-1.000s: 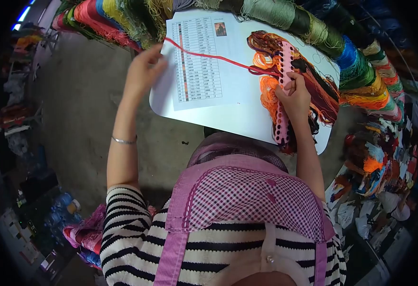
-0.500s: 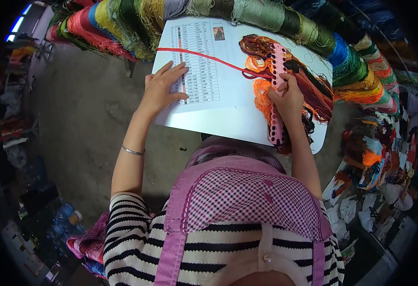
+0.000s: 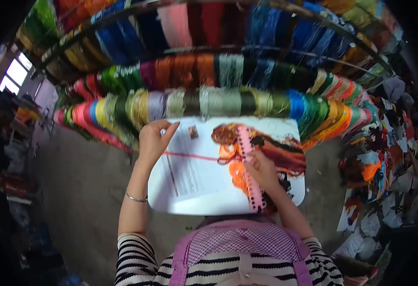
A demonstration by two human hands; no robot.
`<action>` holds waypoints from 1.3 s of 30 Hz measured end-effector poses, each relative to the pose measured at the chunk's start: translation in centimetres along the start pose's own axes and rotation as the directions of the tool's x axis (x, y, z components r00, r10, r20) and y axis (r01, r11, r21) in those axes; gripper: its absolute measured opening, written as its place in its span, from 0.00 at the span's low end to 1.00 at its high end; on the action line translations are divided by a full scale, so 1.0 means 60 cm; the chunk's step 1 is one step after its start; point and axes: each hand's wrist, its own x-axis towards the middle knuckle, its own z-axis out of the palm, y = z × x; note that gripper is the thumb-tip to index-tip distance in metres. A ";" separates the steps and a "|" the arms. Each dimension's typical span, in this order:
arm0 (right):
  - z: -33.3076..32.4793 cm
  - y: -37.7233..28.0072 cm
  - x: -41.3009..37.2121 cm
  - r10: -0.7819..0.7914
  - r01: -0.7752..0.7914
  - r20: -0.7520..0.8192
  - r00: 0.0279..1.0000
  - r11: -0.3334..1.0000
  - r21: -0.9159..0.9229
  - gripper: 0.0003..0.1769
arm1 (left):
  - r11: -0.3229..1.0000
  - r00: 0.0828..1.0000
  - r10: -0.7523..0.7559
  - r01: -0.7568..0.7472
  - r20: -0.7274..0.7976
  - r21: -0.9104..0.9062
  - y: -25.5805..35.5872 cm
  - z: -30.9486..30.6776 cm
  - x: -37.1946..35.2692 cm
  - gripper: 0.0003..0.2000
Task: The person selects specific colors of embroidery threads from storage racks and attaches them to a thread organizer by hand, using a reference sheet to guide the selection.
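My left hand [image 3: 155, 139] is raised above the upper left of a white board [image 3: 204, 206], close to the hanging skeins. Its fingers are half bent, with the thumb apart from them and nothing visible between. My right hand [image 3: 262, 168] closes its thumb and fingers on a pink strip with holes [image 3: 245, 140] along both edges. Orange thread bundles [image 3: 238, 172] and dark red and brown threads [image 3: 282, 158] hang from the strip. A red strand [image 3: 190, 155] runs left from it across a printed sheet [image 3: 185, 176] and passes behind my left wrist.
A rail of many-coloured skeins [image 3: 218, 102] stands just beyond the board. Higher racks hold blue, red and pink skeins [image 3: 175, 24]. Tangled threads and papers [image 3: 371, 167] lie at the right. Concrete floor [image 3: 94, 176] shows at the left.
My left hand has lifted off the printed sheet and moved towards the skeins, its fingers bending. The view has tilted up, showing more racks. My right hand stays at the pink strip.
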 end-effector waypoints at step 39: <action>-0.023 -0.319 0.186 -0.193 0.065 -0.005 0.981 0.309 0.949 0.29 | 0.865 0.871 0.414 -0.286 0.264 -0.413 0.102 -0.001 -0.082 0.06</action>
